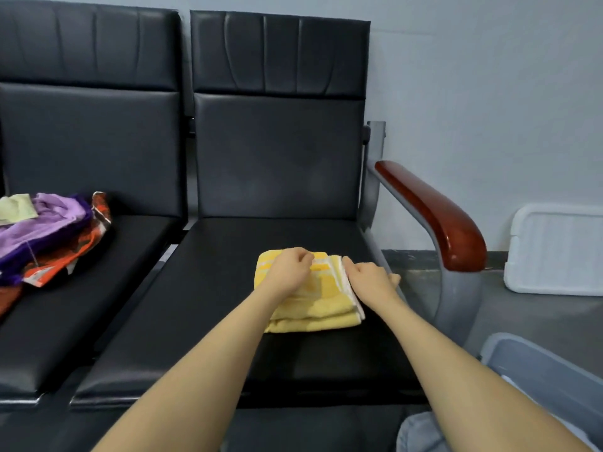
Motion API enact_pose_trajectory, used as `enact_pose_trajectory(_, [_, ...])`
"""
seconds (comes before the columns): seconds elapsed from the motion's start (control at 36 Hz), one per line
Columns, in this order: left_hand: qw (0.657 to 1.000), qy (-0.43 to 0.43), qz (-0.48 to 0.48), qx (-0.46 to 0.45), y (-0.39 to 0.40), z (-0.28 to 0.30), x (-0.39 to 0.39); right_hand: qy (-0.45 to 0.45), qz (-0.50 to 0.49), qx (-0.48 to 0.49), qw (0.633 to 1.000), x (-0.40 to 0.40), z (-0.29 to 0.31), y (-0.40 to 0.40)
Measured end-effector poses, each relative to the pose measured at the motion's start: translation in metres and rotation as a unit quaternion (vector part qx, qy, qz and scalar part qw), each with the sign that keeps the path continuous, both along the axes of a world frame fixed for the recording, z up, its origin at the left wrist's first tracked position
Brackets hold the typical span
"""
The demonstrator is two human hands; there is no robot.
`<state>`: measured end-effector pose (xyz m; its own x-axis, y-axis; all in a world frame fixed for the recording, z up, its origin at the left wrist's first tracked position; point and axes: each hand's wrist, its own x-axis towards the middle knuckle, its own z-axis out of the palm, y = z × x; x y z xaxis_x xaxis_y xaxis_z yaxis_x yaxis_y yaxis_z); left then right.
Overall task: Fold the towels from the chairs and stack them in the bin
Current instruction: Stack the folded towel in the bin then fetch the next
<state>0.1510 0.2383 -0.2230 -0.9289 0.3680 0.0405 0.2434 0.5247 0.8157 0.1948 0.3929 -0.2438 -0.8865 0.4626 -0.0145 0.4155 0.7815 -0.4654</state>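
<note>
Yellow towel (313, 305) at centre nearly folded, left hand (288, 269) and right hand (370, 278) fingers curled pinching its edges; unfolded pile (49, 236) at left and bin (538, 370) at lower right await.

left hand (288, 267): bare, no ring or watch | right hand (370, 277): bare | forearms: bare, no sleeves in view | lap: grey cloth
</note>
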Motion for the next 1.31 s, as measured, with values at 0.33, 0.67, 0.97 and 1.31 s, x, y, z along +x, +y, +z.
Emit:
enact_pose_trajectory(0.33, [0.917,0.026,0.146,-0.370,-0.012,-0.037,-0.004,-0.018,0.024,0.040,0.999,-0.010,-0.009,-0.012])
enact_pose_trajectory(0.67, [0.927,0.097,0.148,-0.332,-0.029,-0.032,-0.007,0.042,0.075,0.007,0.996,-0.017,-0.009,-0.039])
enact_pose_trajectory(0.97, [0.922,0.063,0.176,-0.338,-0.044,-0.045,-0.012,0.000,0.007,-0.038,0.999,-0.034,-0.003,-0.042])
enact_pose_trajectory(1.31, [0.915,0.061,0.167,-0.361,-0.048,-0.043,-0.012,-0.088,-0.024,0.078,0.993,-0.035,-0.011,-0.057])
